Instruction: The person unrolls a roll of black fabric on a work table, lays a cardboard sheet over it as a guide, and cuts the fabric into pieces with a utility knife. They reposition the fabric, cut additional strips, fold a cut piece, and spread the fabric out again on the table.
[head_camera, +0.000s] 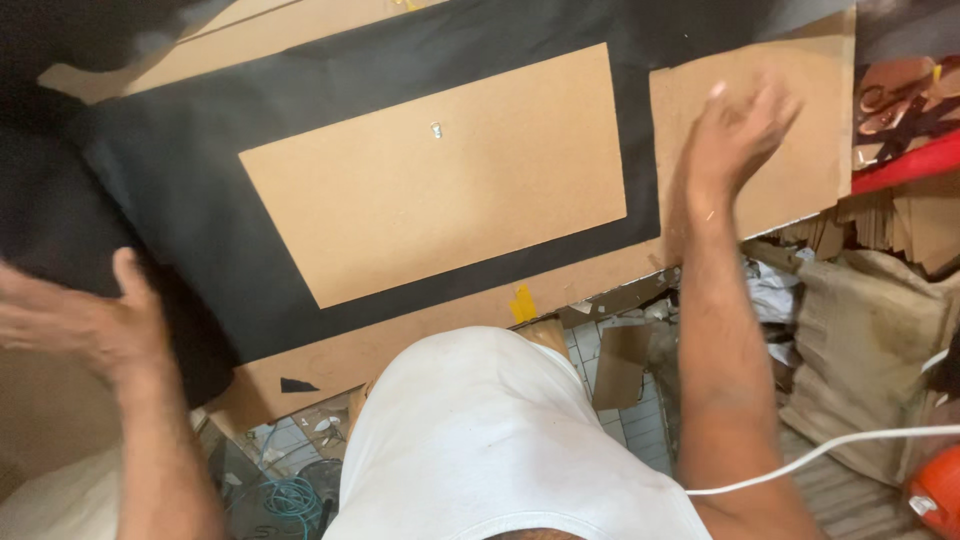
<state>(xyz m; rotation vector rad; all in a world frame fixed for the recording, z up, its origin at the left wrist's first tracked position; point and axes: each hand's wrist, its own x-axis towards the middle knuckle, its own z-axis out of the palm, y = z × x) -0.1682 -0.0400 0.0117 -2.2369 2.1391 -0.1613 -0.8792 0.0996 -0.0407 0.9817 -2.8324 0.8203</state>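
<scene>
both hands are open: left hand over the black sheet, right hand above the brown board.

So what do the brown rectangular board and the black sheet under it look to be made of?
The brown board looks like hardboard or fibreboard: flat, matte tan, stiff straight edges, with a small metal fitting near its top. The black sheet seems to be paper or fabric: matte, thin, lying flat. Which one, I cannot tell.
</scene>
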